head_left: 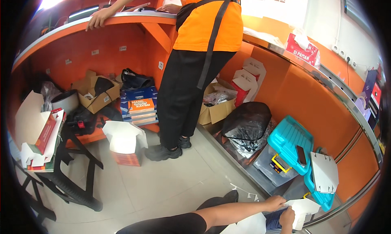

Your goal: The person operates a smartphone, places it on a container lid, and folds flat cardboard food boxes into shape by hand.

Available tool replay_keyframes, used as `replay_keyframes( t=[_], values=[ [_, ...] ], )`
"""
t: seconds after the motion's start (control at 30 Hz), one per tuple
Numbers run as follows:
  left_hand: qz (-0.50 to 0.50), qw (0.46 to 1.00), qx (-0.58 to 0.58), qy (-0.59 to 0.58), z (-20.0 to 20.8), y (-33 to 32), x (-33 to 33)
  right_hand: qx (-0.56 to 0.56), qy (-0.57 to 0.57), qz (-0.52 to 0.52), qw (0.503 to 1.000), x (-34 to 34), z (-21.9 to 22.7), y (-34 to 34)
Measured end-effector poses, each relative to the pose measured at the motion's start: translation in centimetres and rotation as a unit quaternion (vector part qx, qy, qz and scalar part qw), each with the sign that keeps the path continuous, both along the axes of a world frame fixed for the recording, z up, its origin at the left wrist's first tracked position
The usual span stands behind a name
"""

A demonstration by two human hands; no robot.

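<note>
At the lower right, a partly folded cardboard box (302,210) with a white inside and a dark blue printed side is between my two hands. My left hand (275,203), its arm stretched across from the lower edge, pinches the white card at the box's upper edge. Just right of it and lower, my right hand (287,218) is closed on a flap of the same box. Its fingertips are partly hidden. A stack of flat white cardboard sheets (324,173) leans on the turquoise-lidded bins just beyond my hands.
A co-worker in an orange shirt (209,24) stands at the counter (134,17). Turquoise-lidded storage bins (291,142) carry a phone (301,155). On the left stand a black stool (77,191) with folded boxes on it and an open white-flapped box stack (126,157) on the floor.
</note>
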State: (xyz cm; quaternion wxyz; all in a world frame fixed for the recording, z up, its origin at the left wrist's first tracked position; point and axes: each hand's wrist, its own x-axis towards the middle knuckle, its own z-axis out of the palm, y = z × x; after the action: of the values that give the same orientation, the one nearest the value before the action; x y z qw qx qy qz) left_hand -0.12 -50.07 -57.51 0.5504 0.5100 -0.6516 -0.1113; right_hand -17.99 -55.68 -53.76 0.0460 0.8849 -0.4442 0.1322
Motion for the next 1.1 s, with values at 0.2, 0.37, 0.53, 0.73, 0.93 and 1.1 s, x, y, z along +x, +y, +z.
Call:
replay_keyframes(
  t=[0.2, 0.37, 0.53, 0.73, 0.93, 1.1],
  values=[
    [0.010, 1.000, 0.002, 0.003, -0.1, 1.0, -0.1, 0.025, 0.015, 0.011, 1.000, 0.3, 0.9, 1.2],
    [0.034, 0.999, -0.017, -0.011, -1.0, 1.1, -0.4, 0.037, -0.013, 0.009, 0.999, -0.1, 0.7, 2.4],
    [0.051, 0.996, 0.064, 0.035, -1.4, 0.2, 0.9, 0.103, -0.049, 0.043, 0.993, 0.2, 3.0, 3.7],
    [0.070, 0.995, 0.070, -0.023, 1.4, 1.4, 5.3, -0.106, -0.444, 0.033, 0.889, -4.5, 9.7, 0.9],
    [0.027, 0.991, 0.123, 0.053, 0.5, 0.6, 3.4, 0.015, -0.437, -0.006, 0.899, -14.5, 6.2, -6.3],
    [-0.040, 0.970, 0.163, 0.176, -0.4, 0.4, 4.7, 0.209, -0.456, 0.031, 0.864, -14.3, -0.1, -10.3]
  ],
)
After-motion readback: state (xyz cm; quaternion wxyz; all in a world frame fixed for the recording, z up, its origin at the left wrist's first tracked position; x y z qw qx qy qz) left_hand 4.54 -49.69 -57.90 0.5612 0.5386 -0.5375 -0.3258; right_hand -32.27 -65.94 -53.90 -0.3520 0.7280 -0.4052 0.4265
